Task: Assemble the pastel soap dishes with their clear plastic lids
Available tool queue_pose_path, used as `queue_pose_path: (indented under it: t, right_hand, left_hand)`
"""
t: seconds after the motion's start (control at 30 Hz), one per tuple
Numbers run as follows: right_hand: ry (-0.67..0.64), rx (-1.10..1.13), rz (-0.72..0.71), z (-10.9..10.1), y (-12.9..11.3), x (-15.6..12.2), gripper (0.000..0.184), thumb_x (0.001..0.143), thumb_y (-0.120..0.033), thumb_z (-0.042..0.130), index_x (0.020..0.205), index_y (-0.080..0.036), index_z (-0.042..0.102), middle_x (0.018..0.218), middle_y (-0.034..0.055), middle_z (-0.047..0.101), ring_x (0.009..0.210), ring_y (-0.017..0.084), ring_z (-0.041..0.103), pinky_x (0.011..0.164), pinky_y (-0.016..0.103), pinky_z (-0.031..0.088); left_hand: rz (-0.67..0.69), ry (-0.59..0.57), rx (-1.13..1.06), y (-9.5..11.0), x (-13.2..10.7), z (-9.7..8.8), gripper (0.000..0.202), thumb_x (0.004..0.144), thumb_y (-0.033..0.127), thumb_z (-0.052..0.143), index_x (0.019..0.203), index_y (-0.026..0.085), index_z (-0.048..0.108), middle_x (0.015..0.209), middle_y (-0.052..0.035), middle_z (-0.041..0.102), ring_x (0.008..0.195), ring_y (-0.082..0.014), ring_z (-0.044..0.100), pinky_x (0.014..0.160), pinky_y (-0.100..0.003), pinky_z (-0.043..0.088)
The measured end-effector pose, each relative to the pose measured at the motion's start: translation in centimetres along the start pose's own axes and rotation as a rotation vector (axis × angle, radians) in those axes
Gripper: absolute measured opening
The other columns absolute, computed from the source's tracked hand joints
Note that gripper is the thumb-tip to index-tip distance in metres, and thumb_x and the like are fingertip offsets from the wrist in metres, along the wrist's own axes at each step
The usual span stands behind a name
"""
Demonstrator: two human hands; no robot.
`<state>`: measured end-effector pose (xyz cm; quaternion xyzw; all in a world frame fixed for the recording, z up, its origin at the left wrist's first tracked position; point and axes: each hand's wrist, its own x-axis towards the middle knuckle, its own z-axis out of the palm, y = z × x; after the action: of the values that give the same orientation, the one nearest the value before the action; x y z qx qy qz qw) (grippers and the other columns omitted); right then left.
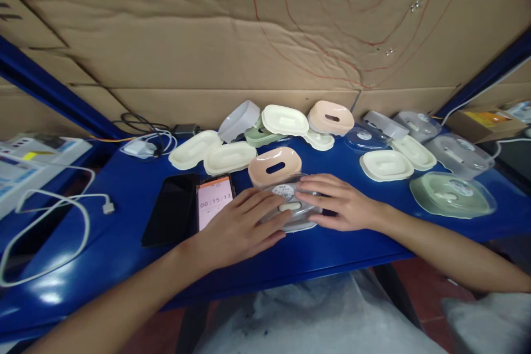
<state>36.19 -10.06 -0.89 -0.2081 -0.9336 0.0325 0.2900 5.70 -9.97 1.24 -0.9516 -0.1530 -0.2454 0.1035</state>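
Note:
A grey soap box with a clear lid [305,211] rests on the blue table in front of me. On top of the lid are a round white label and a small pale handle. My left hand [244,227] covers the box's left side, fingers stretched over the lid. From the right, my right hand [342,202] has its fingers against the lid, so the box is held between both hands. Parts of its base are hidden by the fingers. Right behind it sits a peach slotted tray [286,156].
Left of the box lie a phone showing a timer [213,199] and a black tablet-like device [170,210]. Several cream trays [194,149] line the back. At right are lidded boxes, including a green one [454,196]. A white cable [83,215] loops at far left.

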Motion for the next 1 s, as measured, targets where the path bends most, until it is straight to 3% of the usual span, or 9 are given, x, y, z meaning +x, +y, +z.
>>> queue_pose_path:
  t: [0.2,0.37,0.63,0.8,1.0]
  right_hand:
    - [-0.093,-0.085,0.008,-0.59,-0.48,0.29,0.073,0.102,-0.059,0.066,0.162,-0.025,0.046,0.144,0.0147,0.066,0.138,0.030,0.059,0.113,0.051,0.051]
    - [-0.136,-0.146,0.006,-0.63,-0.91,0.48,0.059,0.106,-0.054,0.061,0.154,-0.020,0.054,0.138,0.0154,0.066,0.135,0.030,0.059,0.111,0.049,0.051]
    - [-0.123,-0.130,-0.004,-0.20,-0.44,0.09,0.059,0.107,-0.049,0.062,0.158,-0.024,0.050,0.145,0.0146,0.063,0.141,0.030,0.056,0.115,0.053,0.050]
    - [-0.152,-0.076,0.016,0.13,-0.39,-0.13,0.060,0.107,-0.046,0.062,0.159,-0.021,0.049,0.157,0.0178,0.055,0.157,0.032,0.039,0.125,0.060,0.040]
    - [-0.182,-0.010,0.059,0.31,-0.58,-0.01,0.063,0.105,-0.043,0.066,0.160,-0.020,0.048,0.165,0.0184,0.047,0.162,0.032,0.031,0.128,0.057,0.039]
  left_hand:
    - [0.006,0.008,-0.019,0.07,-0.30,0.14,0.021,0.102,0.027,0.069,0.122,0.023,0.069,0.125,-0.0076,0.073,0.115,-0.0247,0.067,0.108,-0.042,0.052]
    - [0.033,0.015,-0.024,0.11,-0.32,0.15,0.018,0.102,0.020,0.068,0.120,0.022,0.070,0.124,-0.0064,0.074,0.115,-0.0239,0.067,0.108,-0.042,0.051]
    - [0.027,0.019,-0.021,0.05,-0.51,0.32,0.021,0.101,0.016,0.069,0.121,0.024,0.069,0.125,-0.0049,0.075,0.111,-0.0240,0.068,0.103,-0.042,0.052]
    - [0.047,0.033,-0.007,0.33,-0.51,0.35,0.023,0.100,0.017,0.071,0.122,0.022,0.069,0.124,-0.0055,0.075,0.111,-0.0236,0.068,0.103,-0.041,0.052]
    - [0.049,0.018,0.043,0.94,-0.47,0.22,0.023,0.101,0.017,0.071,0.124,0.020,0.069,0.124,-0.0065,0.075,0.111,-0.0242,0.069,0.099,-0.040,0.053]
